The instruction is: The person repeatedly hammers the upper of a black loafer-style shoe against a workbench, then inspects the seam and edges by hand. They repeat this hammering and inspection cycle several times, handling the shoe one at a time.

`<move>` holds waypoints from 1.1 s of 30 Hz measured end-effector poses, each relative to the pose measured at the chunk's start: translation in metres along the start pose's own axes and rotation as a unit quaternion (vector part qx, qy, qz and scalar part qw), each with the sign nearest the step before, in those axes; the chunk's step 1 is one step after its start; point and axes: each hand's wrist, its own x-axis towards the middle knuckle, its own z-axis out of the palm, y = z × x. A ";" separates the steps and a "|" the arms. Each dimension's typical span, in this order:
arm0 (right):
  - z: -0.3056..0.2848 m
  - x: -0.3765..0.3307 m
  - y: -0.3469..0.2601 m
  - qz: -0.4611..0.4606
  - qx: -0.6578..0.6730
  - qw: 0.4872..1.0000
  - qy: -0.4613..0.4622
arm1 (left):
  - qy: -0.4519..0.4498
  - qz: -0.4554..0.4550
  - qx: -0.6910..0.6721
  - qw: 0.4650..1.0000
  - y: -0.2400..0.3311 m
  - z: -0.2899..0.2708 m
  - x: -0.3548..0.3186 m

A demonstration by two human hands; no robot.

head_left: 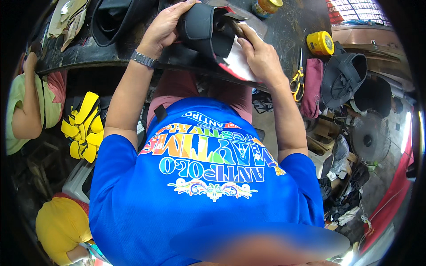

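Note:
My left hand (163,25), with a metal watch on the wrist, grips a black padded shoe-like piece (200,27) from the left and holds it up over the dark workbench (88,53). My right hand (262,56) rests on the piece's white-and-red lining (236,64) and pinches a thin brown-handled tool (238,29) whose tip points into the black piece. What kind of tool it is cannot be made out. Both forearms reach forward from my blue printed shirt (199,190).
On the bench to the right lie a yellow tin (320,43), yellow-handled scissors (296,80), a maroon pouch (313,86) and a black cap-like piece (344,76). A fan (370,138) stands lower right. Yellow cut pieces (84,128) hang left. Two seated people, in green (17,106) and yellow (62,226), are on the left.

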 end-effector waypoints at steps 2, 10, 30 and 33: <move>-0.002 0.005 0.003 -0.026 -0.011 1.000 0.001 | -0.002 -0.025 -0.023 0.999 0.000 0.001 0.003; 0.004 -0.003 -0.006 -0.035 -0.043 0.996 0.066 | 0.049 0.070 0.084 0.993 -0.008 0.002 0.002; 0.009 -0.052 0.010 -0.064 0.085 0.987 0.121 | 0.038 0.104 0.115 0.987 -0.012 0.004 0.007; 0.007 -0.048 0.013 -0.007 0.003 0.999 0.039 | 0.037 0.105 0.131 0.985 -0.010 0.006 0.006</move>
